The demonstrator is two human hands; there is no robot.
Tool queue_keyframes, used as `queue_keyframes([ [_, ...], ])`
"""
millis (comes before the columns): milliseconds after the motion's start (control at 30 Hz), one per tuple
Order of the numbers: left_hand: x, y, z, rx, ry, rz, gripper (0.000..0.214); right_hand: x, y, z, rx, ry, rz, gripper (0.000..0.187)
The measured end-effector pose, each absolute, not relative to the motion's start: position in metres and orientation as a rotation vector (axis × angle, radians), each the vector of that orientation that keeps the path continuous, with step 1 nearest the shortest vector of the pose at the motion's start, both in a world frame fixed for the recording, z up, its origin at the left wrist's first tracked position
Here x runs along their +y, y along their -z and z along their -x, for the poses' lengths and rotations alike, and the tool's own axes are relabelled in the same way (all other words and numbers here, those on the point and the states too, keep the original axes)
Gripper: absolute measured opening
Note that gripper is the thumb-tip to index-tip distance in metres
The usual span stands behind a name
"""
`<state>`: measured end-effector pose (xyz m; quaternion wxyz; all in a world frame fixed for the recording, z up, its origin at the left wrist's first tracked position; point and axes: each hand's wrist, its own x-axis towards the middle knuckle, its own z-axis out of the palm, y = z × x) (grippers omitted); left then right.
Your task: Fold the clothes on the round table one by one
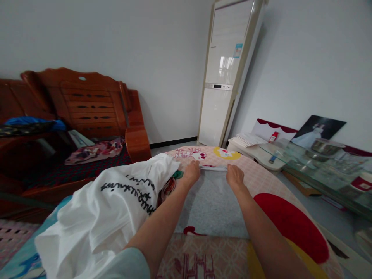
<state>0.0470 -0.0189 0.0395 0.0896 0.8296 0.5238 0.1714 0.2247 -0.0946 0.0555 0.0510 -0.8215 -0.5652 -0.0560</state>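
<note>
Left grip (192,173), right grip (235,175): pinched closed | grey cloth (215,203): far edge held, rest wearer-side

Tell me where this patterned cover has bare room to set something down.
The cover is bare right of the right forearm, around the red print; beyond the left hand and right hand; and between the forearms, nearer than the grey cloth. The left is crowded: white shirt, colourful fabric.

Short sleeve (124,265), pale grey-blue, on left arm (162,232); forearms (258,221), hands (192,174) bare.
</note>
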Motion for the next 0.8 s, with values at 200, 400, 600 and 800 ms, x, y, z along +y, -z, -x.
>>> queue_keyframes([
  [200, -0.055, 0.005, -0.048, 1.129, -0.659, -2.538, 0.039, -0.118, -0.013, -0.207, -1.757, 0.152, 2.308, 0.040],
  [400, -0.060, 0.026, -0.042, 1.033, -0.527, -2.627, 0.044, -0.114, 0.020, -0.217, -2.018, 0.020, 2.126, 0.046],
  [600, -0.023, 0.023, -0.045, 1.148, -0.256, -2.710, 0.050, -0.089, 0.026, -0.242, -1.984, -0.014, 2.354, 0.050],
  [800, 0.002, 0.031, -0.036, 1.378, -0.236, -2.671, 0.051, -0.092, 0.035, -0.259, -1.760, 0.046, 2.544, 0.053],
])
